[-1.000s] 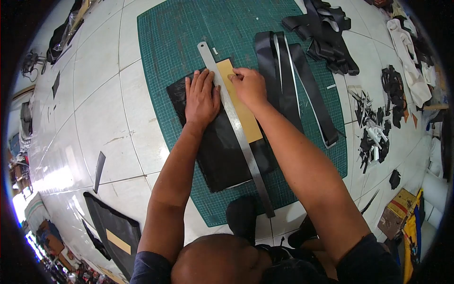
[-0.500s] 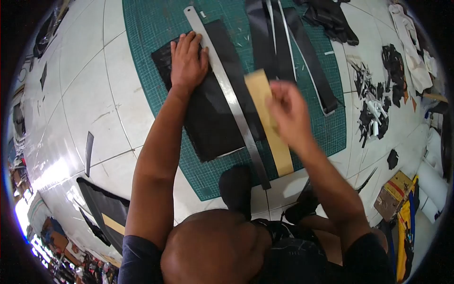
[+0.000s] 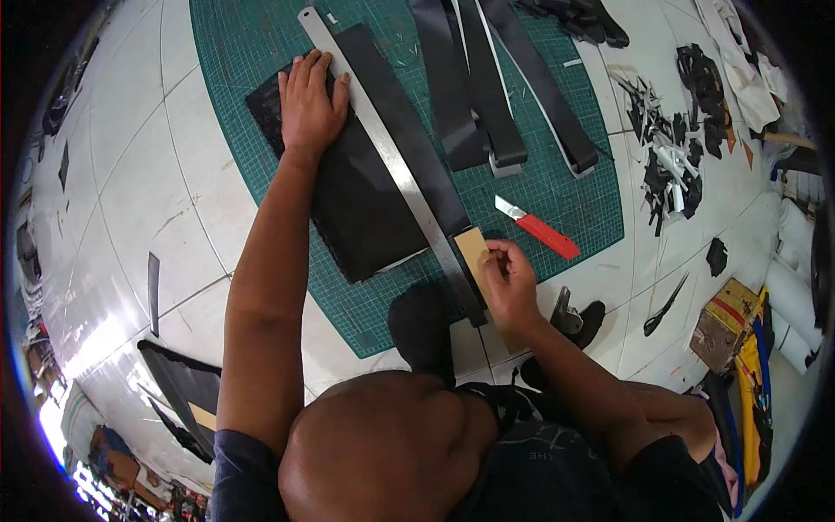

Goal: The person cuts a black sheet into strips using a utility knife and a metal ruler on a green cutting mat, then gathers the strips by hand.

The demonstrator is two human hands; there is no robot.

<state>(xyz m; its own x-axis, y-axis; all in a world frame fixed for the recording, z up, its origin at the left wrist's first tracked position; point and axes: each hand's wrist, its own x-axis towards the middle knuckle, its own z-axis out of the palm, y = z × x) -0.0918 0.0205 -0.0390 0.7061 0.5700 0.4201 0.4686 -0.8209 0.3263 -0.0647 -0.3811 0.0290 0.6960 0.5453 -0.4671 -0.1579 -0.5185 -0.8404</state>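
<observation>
My left hand (image 3: 311, 103) lies flat with fingers spread on a dark folded sheet (image 3: 361, 196), its thumb side beside a long metal ruler (image 3: 383, 143). The ruler lies diagonally over the dark material, with a dark strip (image 3: 396, 104) along its right side. My right hand (image 3: 509, 283) pinches the edge of a tan strip (image 3: 472, 249) near the ruler's lower end. Just beyond that hand, a red-handled cutter (image 3: 546, 236) lies on the green cutting mat (image 3: 570, 204).
Long black strips (image 3: 491, 109) lie at the mat's upper right. Scraps (image 3: 670, 165) are piled on the tiled floor to the right, with scissors (image 3: 666, 304) and a worn box (image 3: 726, 324) nearer. My dark-covered foot (image 3: 421, 326) rests at the mat's near edge.
My right hand has moved down toward me with the tan strip, uncovering the red cutter. My left hand stays on the dark sheet. The whole view has shifted slightly.
</observation>
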